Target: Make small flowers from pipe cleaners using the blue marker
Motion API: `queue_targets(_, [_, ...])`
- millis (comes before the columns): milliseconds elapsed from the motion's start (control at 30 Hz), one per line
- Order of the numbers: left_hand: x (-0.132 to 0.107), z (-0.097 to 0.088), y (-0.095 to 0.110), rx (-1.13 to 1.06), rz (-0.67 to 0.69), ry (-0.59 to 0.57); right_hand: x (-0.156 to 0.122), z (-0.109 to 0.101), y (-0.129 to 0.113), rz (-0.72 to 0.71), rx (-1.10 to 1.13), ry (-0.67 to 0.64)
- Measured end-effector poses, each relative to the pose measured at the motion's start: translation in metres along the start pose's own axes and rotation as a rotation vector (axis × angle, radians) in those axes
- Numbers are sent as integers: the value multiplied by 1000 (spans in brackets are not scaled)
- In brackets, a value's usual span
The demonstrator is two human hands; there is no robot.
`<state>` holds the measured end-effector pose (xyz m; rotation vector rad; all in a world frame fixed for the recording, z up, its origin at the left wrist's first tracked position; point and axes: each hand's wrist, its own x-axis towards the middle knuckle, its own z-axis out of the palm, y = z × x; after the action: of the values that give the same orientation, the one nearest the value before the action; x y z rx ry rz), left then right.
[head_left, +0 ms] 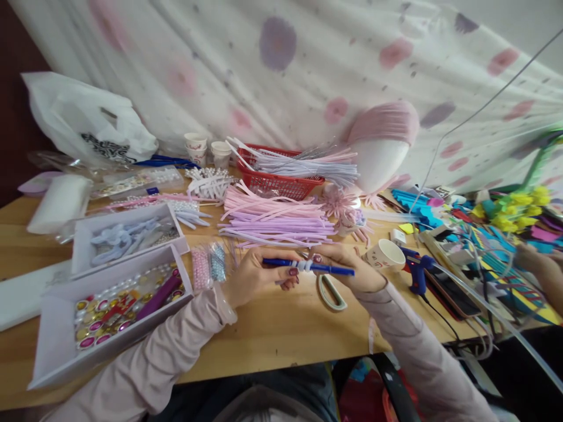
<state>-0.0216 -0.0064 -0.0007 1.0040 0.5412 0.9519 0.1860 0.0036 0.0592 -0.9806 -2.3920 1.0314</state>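
Note:
A blue pen is held level above the table between my two hands. Something white and fuzzy, like a pipe cleaner, is wound round its middle. My left hand grips the pen's left part, its thumb along the barrel. With fingers closed at the winding, my right hand holds the wound pipe cleaner against the pen; its fingertips are partly hidden. Just below the right hand shows a pale scissors handle; the blades are mostly covered by the hands. Pink and purple pipe cleaners lie beyond the hands.
Two white boxes with beads and trinkets stand left. A red basket of pipe cleaners and a white head form stand behind. Right are a paper cup, a blue glue gun, a phone and another person's hand.

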Motion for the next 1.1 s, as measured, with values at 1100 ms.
queue_targets(1100, [0, 3, 4, 353, 127, 284, 4, 72, 17, 261, 734, 491])
